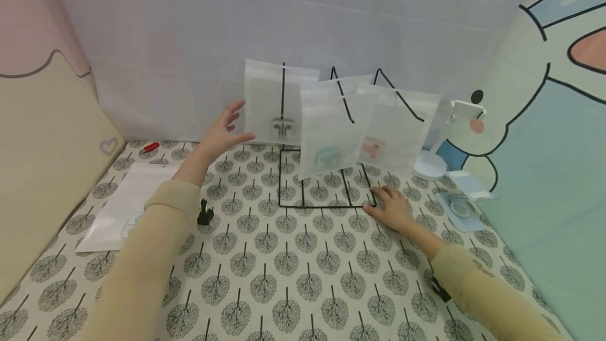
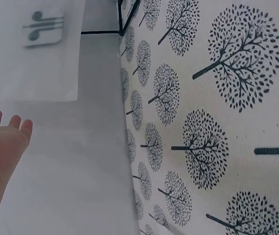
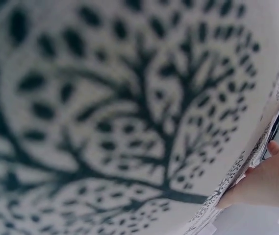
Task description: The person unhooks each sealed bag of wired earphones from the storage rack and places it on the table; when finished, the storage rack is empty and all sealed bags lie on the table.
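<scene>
On my head view, taking the rack as the centre of the dial, I start at nine o'clock with a flat white bag point(image 1: 125, 191) lying on the patterned worktop point(image 1: 265, 325). A beige sleeve point(image 1: 151, 262) covers part of it. A small red tool point(image 1: 151, 147) lies between nine and ten o'clock, near the worktop's back edge.

I have the left hand point(image 1: 220, 136) raised at ten o'clock, its fingers released and spread, grasping nothing. They are just beside the left bag point(image 1: 265, 96), which hangs at eleven o'clock and shows a dark, earphone-like shape point(image 1: 282, 128).

The black wire rack point(image 1: 322, 207) stands on the worktop with the white bags hanging from it. The front bag point(image 1: 333, 128), near twelve o'clock, shows a teal shape point(image 1: 329, 157); the right bag point(image 1: 402, 125), at two o'clock, shows a red one.

I have the right hand point(image 1: 393, 210) low at four o'clock, touching the rack's near right corner. Its fingers are slightly bent there, but I cannot tell whether they grasp the wire or only press on it.

A white stand point(image 1: 430, 166) is at three o'clock, and a pale blue packet point(image 1: 466, 222) lies just past it, between three and four.
</scene>
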### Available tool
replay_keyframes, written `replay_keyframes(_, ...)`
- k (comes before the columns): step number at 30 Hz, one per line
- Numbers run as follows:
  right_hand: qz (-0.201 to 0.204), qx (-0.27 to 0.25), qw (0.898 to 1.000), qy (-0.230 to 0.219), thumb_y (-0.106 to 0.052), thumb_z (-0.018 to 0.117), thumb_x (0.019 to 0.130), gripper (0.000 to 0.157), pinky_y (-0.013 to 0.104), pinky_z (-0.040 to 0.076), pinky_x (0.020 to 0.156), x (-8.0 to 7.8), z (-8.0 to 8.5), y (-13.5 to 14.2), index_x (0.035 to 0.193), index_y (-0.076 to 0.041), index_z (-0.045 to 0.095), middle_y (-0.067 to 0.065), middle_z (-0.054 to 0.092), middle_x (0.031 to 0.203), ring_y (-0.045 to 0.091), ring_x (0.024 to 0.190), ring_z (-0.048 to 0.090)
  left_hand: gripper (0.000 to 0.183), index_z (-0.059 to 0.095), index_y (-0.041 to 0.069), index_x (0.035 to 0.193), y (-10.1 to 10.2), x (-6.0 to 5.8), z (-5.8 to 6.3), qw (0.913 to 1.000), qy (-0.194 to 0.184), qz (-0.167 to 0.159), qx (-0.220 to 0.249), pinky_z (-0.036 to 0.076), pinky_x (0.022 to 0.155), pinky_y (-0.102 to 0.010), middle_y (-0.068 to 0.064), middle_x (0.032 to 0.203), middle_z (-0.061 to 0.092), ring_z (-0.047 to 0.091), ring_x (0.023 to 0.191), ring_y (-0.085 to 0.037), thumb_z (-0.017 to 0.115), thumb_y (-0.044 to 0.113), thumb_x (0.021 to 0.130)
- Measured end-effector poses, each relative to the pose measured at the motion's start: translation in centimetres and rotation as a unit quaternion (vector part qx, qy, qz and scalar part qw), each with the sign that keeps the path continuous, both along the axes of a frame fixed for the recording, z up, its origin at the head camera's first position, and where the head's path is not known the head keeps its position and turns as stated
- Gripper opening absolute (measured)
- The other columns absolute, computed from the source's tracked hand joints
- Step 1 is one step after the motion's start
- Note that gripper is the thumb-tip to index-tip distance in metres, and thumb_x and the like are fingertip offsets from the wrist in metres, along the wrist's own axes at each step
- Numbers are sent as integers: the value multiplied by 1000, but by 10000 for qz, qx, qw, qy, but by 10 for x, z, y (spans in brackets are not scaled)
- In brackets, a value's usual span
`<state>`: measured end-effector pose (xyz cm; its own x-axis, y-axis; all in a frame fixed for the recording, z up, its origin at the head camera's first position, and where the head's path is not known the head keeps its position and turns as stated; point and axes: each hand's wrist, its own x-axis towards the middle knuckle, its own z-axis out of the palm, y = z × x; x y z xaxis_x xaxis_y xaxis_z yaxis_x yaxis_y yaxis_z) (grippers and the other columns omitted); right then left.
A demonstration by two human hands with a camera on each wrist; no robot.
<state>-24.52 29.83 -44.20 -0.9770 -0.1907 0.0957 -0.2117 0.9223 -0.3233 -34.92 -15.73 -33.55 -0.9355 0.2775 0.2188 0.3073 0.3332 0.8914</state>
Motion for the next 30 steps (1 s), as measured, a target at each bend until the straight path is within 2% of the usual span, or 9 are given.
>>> replay_keyframes(2, -5, 3, 10000, 17, -40, 61, 90, 64, 74, 23, 98, 0, -2, 1, 141, -9, 40, 31, 32, 142, 56, 128, 27, 90, 18, 22, 152, 6, 3, 3, 9998, 0, -84, 204, 16, 114, -56, -6, 159, 11, 16, 143, -35, 74, 14, 82)
replay_keyframes(5, -13, -41, 10000, 33, -40, 61, 89, 64, 75, 22, 98, 0, -5, 2, 141, -9, 40, 31, 32, 142, 56, 128, 27, 86, 24, 18, 150, 14, 7, 5, 9996, -50, -33, 270, 19, 114, -55, -9, 158, 15, 20, 141, -36, 75, 15, 81)
replay_keyframes(8, -17, -91, 10000, 25, -40, 61, 89, 64, 75, 21, 98, 0, -7, 3, 141, -10, 40, 31, 32, 142, 56, 128, 27, 82, 30, 23, 148, 19, 7, 4, 9996, -200, 122, 164, 25, 111, -56, -6, 157, 19, 27, 138, -37, 76, 21, 80)
replay_keyframes(13, 5, -76, 10000, 36, -42, 60, 89, 65, 74, 21, 99, 0, -5, 2, 141, -10, 39, 31, 31, 142, 56, 128, 27, 79, 35, 38, 144, 21, -6, -11, 9994, -141, 276, -161, 33, 104, -59, 0, 155, 23, 34, 132, -38, 76, 39, 77)
replay_keyframes(15, 12, -69, 10000, 48, -42, 60, 89, 65, 74, 21, 99, 0, -3, 2, 141, -10, 39, 31, 31, 142, 56, 128, 27, 77, 35, 42, 143, 22, -10, -17, 9992, -60, 309, -241, 35, 103, -59, 1, 155, 24, 36, 131, -38, 75, 41, 77)
replay_keyframes(19, -11, -25, 10000, 56, -40, 60, 89, 64, 73, 22, 100, 1, 0, 1, 141, -9, 40, 31, 33, 142, 56, 128, 28, 72, 38, 46, 140, 25, -12, -22, 9988, 21, 406, -261, 39, 101, -56, 4, 154, 27, 40, 127, -38, 75, 34, 80)
replay_keyframes(24, -21, -11, 10000, 42, -40, 60, 90, 63, 73, 22, 100, 2, 1, 1, 141, -9, 40, 30, 33, 142, 56, 128, 28, 70, 38, 48, 138, 26, -7, -22, 9985, 93, 474, -244, 41, 99, -56, 5, 154, 27, 41, 126, -38, 74, 32, 81)
replay_keyframes(30, -22, -90, 10000, -36, -42, 60, 90, 65, 74, 19, 100, 1, -2, 2, 142, -10, 39, 30, 31, 143, 56, 129, 25, 73, 37, 45, 140, 24, 2, -19, 9987, 227, 398, -241, 37, 104, -55, 1, 154, 27, 41, 127, -40, 75, 34, 79)
